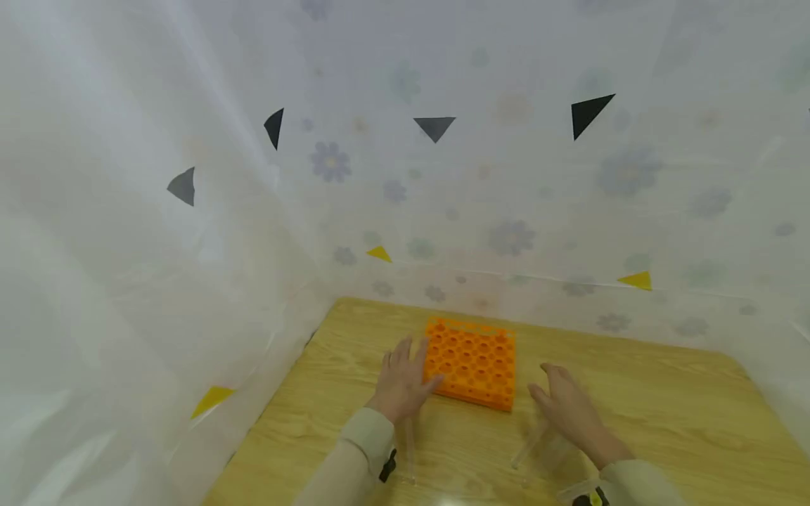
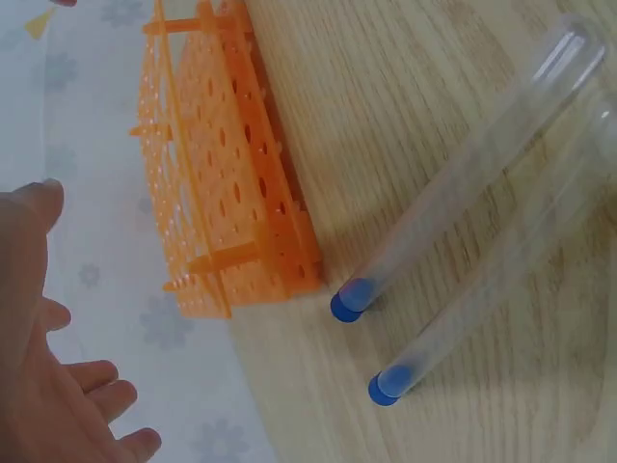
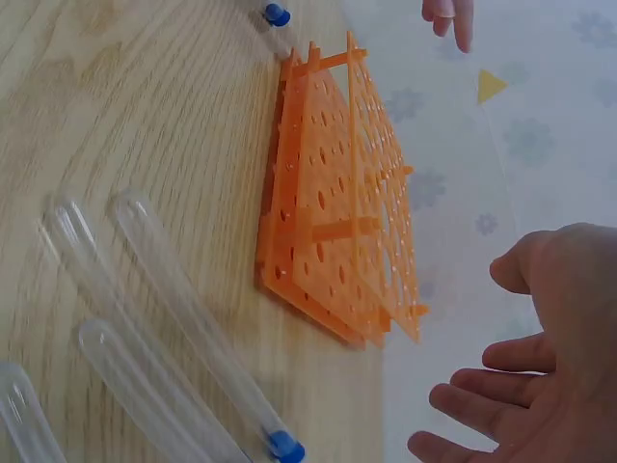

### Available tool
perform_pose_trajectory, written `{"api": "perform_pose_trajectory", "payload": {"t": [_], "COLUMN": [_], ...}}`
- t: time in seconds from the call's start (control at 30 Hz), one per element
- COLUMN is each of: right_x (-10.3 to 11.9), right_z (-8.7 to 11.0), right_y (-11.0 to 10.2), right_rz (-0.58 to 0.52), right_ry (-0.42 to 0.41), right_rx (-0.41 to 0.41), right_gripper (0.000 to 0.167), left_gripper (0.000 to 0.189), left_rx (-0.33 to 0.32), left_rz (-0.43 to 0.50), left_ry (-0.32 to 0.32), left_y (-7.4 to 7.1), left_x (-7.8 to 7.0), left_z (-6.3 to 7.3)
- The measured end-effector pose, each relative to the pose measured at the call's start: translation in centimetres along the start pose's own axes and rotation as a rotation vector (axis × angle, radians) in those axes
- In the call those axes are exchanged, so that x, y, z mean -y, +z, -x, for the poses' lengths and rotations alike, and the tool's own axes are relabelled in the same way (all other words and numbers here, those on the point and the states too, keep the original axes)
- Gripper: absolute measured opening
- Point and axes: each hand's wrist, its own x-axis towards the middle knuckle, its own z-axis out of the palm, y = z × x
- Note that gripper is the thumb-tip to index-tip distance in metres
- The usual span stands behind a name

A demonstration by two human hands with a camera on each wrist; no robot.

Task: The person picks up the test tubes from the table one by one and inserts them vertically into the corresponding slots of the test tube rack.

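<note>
An orange test tube rack (image 1: 471,365) with rows of round holes stands upright on the table; the wrist views show its tiers from the side. My left hand (image 1: 401,385) is at the rack's left side with fingers spread; in the left wrist view the hand (image 2: 58,357) holds nothing. To the right of the rack hovers my right hand (image 1: 572,411), apart from it, fingers loosely extended. Two clear tubes with blue caps, one tube (image 2: 463,183) beside the other tube (image 2: 501,280), lie below my left hand. Several more clear tubes, including one (image 3: 198,318) with a blue cap, lie near my right hand.
The wooden table (image 1: 329,372) meets white sheeting (image 1: 481,211) at its back and left edges. Flower prints and black and yellow triangles mark the sheeting. Straps are worn on both wrists, the left one dark (image 1: 387,465).
</note>
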Motion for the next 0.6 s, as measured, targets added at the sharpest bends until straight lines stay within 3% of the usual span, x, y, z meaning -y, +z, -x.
{"api": "perform_pose_trajectory", "payload": {"t": [0.13,0.3,0.43,0.6], "right_x": [0.1,0.8,1.1,1.0], "right_z": [-0.9,-1.4,-1.8,-2.0], "right_y": [1.6,3.3,4.5,5.7], "right_rz": [-0.127,-0.264,-0.360,-0.385], "right_ry": [0.054,0.127,0.192,0.237], "right_rx": [0.019,0.048,0.061,0.060], "right_gripper": [0.056,0.049,0.043,0.030], "left_gripper": [0.056,0.030,0.022,0.008], "left_rx": [-0.014,-0.092,-0.139,-0.191], "left_rz": [0.056,0.154,0.117,0.088], "left_ry": [-0.026,0.011,0.040,0.037], "left_y": [0.7,1.6,2.1,2.7], "left_x": [0.8,1.7,2.1,2.2], "left_z": [0.0,-0.1,-0.5,-0.9]}}
